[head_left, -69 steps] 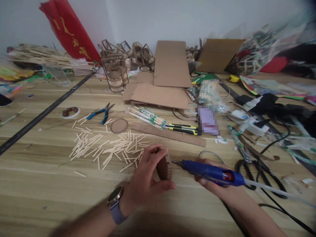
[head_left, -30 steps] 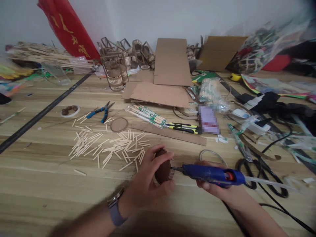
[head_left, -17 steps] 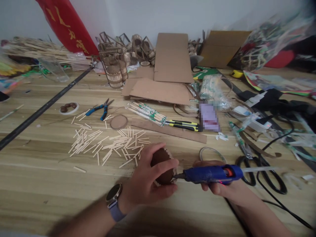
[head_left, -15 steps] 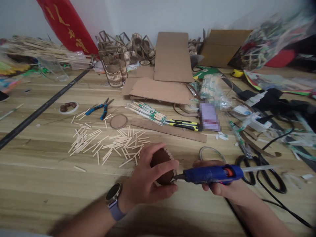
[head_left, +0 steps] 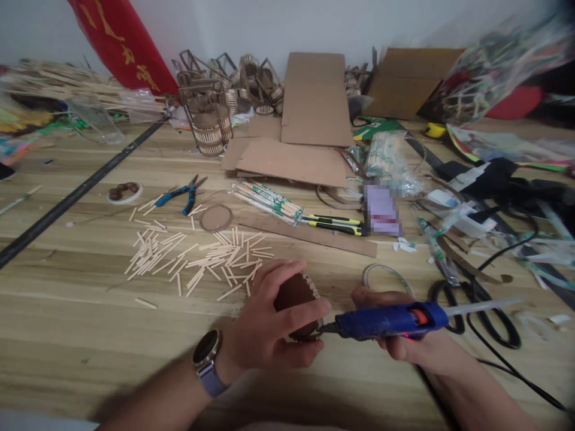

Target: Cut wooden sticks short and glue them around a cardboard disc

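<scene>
Head view: left fingers point(head_left: 305, 315) clasp what seems cardboard point(head_left: 293, 293), right fingers point(head_left: 398, 348) a crosswise, left-pointing glue gun point(head_left: 377, 321).

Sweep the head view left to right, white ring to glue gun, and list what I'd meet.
White ring → blue-handled pliers → cardboard disc → left hand around a brown round piece → blue glue gun in the right hand.
</scene>
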`<state>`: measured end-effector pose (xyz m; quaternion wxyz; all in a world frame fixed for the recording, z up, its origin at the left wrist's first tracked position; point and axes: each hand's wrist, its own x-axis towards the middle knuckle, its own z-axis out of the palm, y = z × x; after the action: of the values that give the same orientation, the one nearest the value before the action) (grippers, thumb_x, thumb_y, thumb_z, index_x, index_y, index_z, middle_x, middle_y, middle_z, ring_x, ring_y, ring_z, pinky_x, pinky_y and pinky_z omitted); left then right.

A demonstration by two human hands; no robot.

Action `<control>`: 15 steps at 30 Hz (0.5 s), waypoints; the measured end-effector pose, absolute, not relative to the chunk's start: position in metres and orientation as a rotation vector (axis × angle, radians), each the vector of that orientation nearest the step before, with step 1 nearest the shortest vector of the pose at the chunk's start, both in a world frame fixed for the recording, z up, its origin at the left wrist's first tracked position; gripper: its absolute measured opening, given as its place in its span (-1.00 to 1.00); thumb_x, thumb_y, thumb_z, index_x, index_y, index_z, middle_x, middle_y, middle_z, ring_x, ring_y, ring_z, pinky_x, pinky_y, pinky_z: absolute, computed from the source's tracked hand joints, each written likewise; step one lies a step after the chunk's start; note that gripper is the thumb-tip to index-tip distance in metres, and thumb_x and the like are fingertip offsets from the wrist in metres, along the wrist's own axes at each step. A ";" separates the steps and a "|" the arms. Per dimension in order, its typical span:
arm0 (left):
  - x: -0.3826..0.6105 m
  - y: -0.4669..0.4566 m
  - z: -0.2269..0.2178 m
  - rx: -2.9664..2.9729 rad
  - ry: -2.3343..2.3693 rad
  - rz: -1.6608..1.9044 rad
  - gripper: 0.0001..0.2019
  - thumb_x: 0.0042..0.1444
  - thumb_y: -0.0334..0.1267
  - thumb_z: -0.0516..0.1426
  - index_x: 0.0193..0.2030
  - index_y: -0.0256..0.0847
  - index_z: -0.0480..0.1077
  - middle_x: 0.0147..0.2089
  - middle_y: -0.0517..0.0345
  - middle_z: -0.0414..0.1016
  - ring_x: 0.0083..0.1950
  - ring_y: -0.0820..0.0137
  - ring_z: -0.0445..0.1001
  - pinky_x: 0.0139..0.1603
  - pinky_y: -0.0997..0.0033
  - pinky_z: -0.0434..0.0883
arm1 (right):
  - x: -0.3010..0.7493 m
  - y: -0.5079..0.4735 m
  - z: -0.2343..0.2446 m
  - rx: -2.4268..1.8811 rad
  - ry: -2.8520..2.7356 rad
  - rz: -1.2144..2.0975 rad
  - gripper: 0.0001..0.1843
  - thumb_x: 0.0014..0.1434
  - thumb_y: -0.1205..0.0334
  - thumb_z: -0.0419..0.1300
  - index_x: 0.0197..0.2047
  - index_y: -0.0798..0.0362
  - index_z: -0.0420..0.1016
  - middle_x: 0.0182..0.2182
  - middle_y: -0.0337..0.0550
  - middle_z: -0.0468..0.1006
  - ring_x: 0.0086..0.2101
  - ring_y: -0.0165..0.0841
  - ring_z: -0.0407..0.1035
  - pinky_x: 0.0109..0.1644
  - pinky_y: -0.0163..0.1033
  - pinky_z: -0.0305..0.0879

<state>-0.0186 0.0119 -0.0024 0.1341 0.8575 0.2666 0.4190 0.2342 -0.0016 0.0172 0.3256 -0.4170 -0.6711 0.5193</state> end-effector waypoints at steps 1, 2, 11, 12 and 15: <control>-0.018 0.012 -0.002 2.481 0.769 1.220 -0.52 0.09 -0.11 0.17 0.17 0.08 0.22 0.28 -0.01 0.05 0.22 0.05 0.19 0.21 -0.04 0.16 | 0.234 -0.002 0.018 -1.108 -1.764 1.345 -0.41 -0.13 -0.39 0.22 -0.67 0.00 0.35 -0.60 -0.19 0.35 -0.60 -0.37 0.22 -0.60 -0.30 0.21; -0.018 0.012 -0.002 2.477 0.765 1.225 -0.53 0.09 -0.13 0.16 0.16 0.08 0.23 0.28 0.00 0.05 0.22 0.06 0.18 0.22 -0.04 0.16 | 0.233 -0.002 0.020 -1.122 -1.767 1.325 -0.41 -0.12 -0.40 0.21 -0.67 -0.01 0.35 -0.60 -0.19 0.35 -0.59 -0.35 0.24 -0.57 -0.28 0.23; -0.018 0.013 0.000 2.452 0.714 1.262 -0.53 0.07 -0.19 0.14 0.15 0.07 0.24 0.29 0.02 0.04 0.21 0.07 0.18 0.21 -0.02 0.17 | 0.230 -0.001 0.024 -1.062 -1.820 1.237 -0.42 -0.07 -0.38 0.18 -0.67 -0.02 0.35 -0.65 -0.22 0.28 -0.55 -0.31 0.23 -0.42 -0.23 0.25; -0.018 0.013 -0.001 2.454 0.713 1.259 -0.54 0.07 -0.18 0.14 0.15 0.07 0.24 0.29 0.02 0.04 0.22 0.07 0.17 0.21 -0.03 0.17 | 0.230 0.000 0.024 -1.050 -1.827 1.240 -0.43 -0.05 -0.38 0.17 -0.65 -0.02 0.38 -0.64 -0.22 0.28 -0.55 -0.32 0.22 -0.42 -0.23 0.24; -0.018 0.014 -0.002 2.467 0.696 1.255 -0.57 0.08 -0.16 0.14 0.12 0.03 0.25 0.29 0.01 0.03 0.23 0.08 0.16 0.23 -0.01 0.15 | 0.230 -0.001 0.024 -1.042 -1.847 1.226 -0.42 -0.03 -0.39 0.15 -0.66 -0.02 0.38 -0.64 -0.22 0.27 -0.54 -0.32 0.22 -0.41 -0.23 0.23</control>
<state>-0.0182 0.0136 -0.0016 0.1432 0.8555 0.2413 0.4352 0.2305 -0.0010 0.0242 0.3392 -0.4003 -0.7092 0.4709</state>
